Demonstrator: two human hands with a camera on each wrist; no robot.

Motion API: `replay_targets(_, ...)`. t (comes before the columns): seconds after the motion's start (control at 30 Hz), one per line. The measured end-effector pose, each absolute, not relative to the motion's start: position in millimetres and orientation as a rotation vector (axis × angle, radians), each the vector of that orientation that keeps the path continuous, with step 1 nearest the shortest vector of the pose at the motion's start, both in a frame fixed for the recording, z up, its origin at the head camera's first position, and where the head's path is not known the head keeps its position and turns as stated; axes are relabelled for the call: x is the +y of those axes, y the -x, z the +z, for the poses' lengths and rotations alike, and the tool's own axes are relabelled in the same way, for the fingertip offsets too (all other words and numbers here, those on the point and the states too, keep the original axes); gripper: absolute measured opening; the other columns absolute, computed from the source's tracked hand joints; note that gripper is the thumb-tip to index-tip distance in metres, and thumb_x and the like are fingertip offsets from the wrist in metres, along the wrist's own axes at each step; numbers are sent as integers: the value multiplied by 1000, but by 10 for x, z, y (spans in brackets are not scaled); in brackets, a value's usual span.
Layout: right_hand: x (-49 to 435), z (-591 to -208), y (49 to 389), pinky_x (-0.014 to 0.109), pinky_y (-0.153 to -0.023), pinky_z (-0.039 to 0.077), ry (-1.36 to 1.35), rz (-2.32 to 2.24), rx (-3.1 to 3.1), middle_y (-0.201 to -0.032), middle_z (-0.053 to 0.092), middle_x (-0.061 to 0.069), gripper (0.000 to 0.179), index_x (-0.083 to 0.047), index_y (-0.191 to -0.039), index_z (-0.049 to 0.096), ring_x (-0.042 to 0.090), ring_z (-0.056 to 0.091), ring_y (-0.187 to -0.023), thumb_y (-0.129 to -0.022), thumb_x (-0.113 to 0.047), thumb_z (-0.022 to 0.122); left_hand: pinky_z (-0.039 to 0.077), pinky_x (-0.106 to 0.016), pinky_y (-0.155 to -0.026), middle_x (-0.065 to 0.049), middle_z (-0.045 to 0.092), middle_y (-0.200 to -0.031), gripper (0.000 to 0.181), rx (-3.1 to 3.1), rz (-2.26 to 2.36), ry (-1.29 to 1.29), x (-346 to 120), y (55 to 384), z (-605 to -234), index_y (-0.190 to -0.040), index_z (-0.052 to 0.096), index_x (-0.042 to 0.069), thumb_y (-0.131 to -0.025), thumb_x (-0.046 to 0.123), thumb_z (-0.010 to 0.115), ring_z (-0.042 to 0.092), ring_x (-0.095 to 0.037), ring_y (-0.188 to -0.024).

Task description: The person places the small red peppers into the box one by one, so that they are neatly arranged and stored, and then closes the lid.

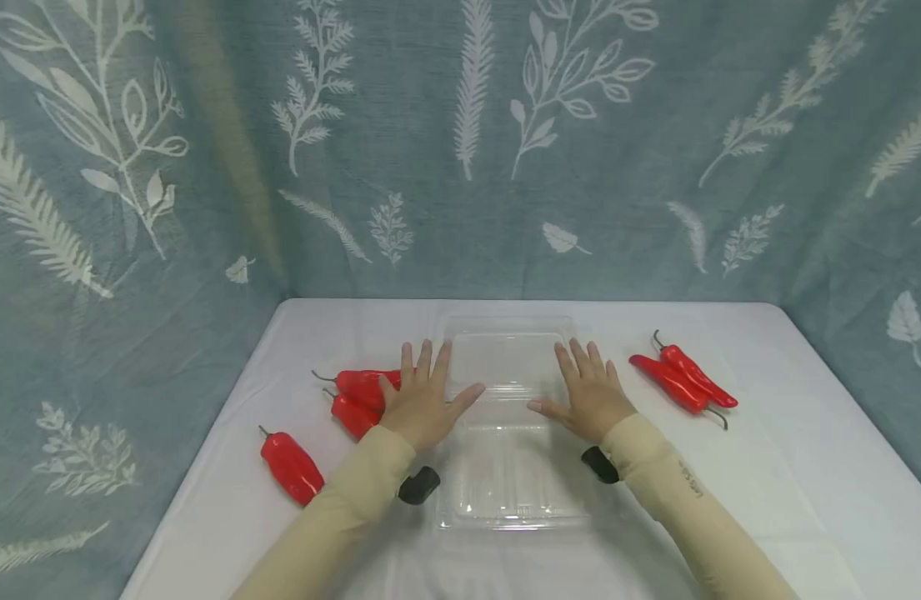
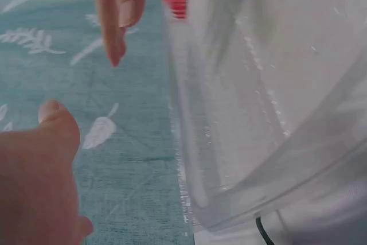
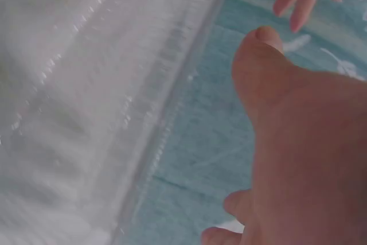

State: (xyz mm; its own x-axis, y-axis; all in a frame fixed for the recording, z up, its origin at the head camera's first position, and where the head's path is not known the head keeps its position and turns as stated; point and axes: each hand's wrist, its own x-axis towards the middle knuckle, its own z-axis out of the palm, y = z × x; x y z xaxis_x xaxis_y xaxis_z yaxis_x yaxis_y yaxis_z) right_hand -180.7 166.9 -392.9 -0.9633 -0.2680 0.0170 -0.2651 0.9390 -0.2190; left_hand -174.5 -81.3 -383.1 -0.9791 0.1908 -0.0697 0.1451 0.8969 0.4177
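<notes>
A clear plastic clamshell box (image 1: 518, 479) lies opened out on the table, its lid (image 1: 508, 358) folded toward the back. My left hand (image 1: 421, 410) is over the box's left side, fingers straight and spread. Over the right side, my right hand (image 1: 597, 402) is spread in the same way. Both thumbs point inward, and neither hand holds anything. Two red peppers (image 1: 364, 388) lie beside the left hand, which partly covers them in the head view. In the left wrist view, the box's clear wall (image 2: 189, 159) runs alongside the left thumb (image 2: 60, 127).
Another red pepper (image 1: 291, 467) lies at the front left, near the left sleeve. Two more red peppers (image 1: 681, 379) rest close together at the right. The white-covered table (image 1: 798, 467) meets a blue-green leaf-patterned curtain (image 1: 430, 233) at the back.
</notes>
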Motion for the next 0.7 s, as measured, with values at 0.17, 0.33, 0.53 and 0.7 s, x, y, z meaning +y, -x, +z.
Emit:
replay_targets(0.17,1864,-3768,1731,58,-107,30,379,-488,3108,-151,30,26,89,1,-149,24,46,28,-138,-88,-53,59,30,-63,-105,-14,24,-155,78,2913,1006,-302,-962,1594,-3771,-153,18,16,-92,51,53,21,-35,-143)
replay_targets(0.33,2165,-3553,1547,55,-97,44,183,-685,3084,-140,45,26,72,2,-142,38,42,48,-124,-92,-46,58,49,-48,-93,-7,42,-141,75,2691,1371,-141,-1145,1227,-3843,-149,24,23,-89,44,64,47,-27,-125)
replay_targets(0.53,2541,-3570,1454,57,-88,46,42,-734,3117,-124,56,29,55,8,-129,49,42,58,-105,-96,-36,54,51,-48,-89,-8,43,-138,94,2490,1412,30,-1150,867,-4168,-148,21,23,-76,48,76,49,-27,-121)
replay_targets(0.7,2723,-3646,1540,58,-85,48,-35,-706,3119,-119,55,33,51,11,-127,48,44,58,-99,-95,-28,55,52,-48,-88,-10,40,-141,106,2424,1322,33,-1062,831,-4371,-150,18,24,-68,56,78,47,-31,-123)
